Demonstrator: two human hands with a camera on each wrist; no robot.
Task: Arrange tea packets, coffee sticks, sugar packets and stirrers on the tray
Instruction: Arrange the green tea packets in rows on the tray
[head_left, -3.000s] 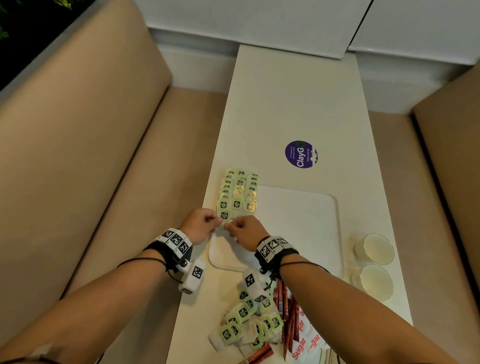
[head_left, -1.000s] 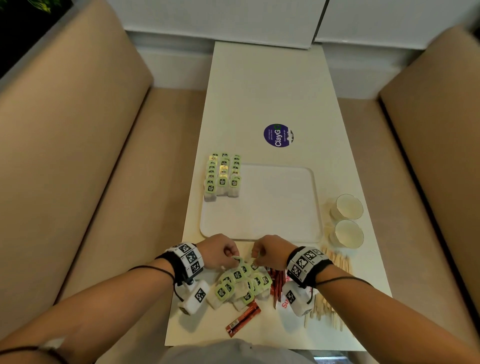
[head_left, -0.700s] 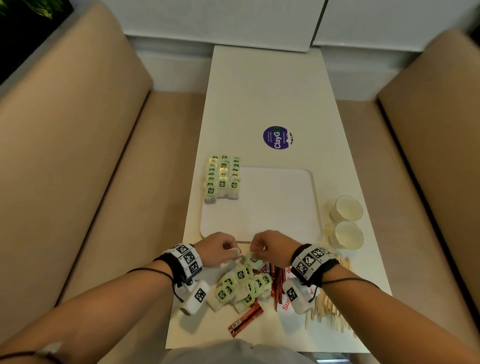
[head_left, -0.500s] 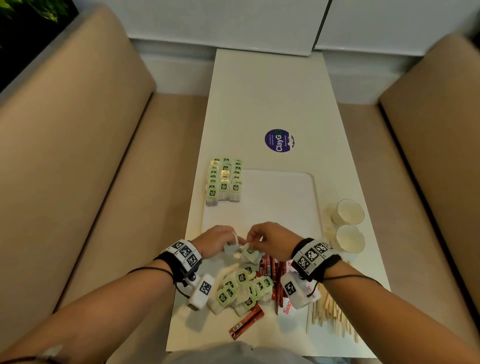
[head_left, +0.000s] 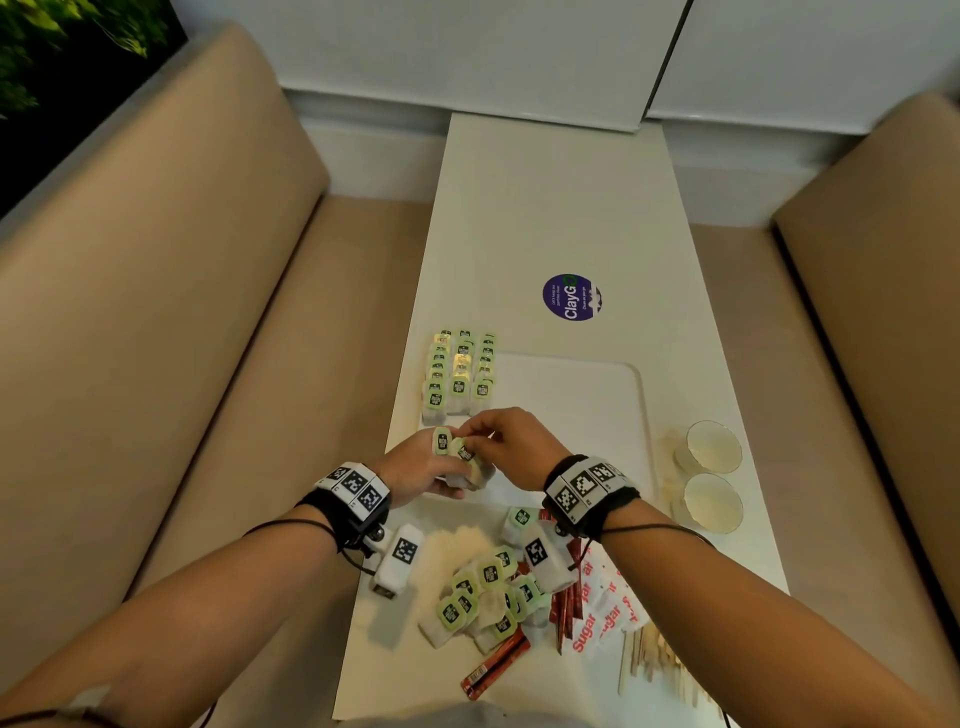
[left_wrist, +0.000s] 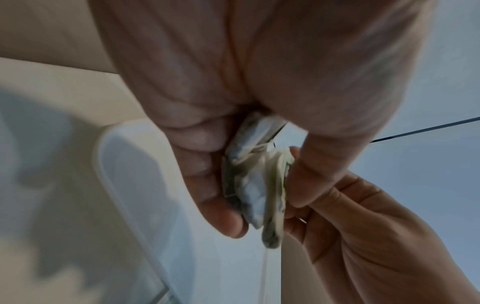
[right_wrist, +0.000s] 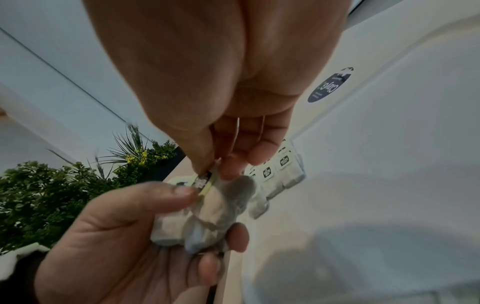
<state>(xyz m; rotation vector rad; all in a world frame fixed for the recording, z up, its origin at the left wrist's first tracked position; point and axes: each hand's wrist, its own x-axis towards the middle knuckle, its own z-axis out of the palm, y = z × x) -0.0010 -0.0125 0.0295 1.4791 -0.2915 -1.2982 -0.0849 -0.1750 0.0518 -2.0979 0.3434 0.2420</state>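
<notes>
Holding a small bunch of white tea packets with green tags (head_left: 460, 460) over the near left corner of the white plastic tray (head_left: 597, 410), the left hand (head_left: 415, 467) curls round them while the right hand (head_left: 511, 449) pinches one tag from the right. Just ahead of both hands stand the neat rows of tea packets (head_left: 460, 371), long axis running away from the person, so the bunch goes forward. Readable: "Sugar" on the white sugar packets (head_left: 602, 613), "ClayG" on the round purple sticker (head_left: 571, 297) on the cream tabletop (head_left: 550, 208)
</notes>
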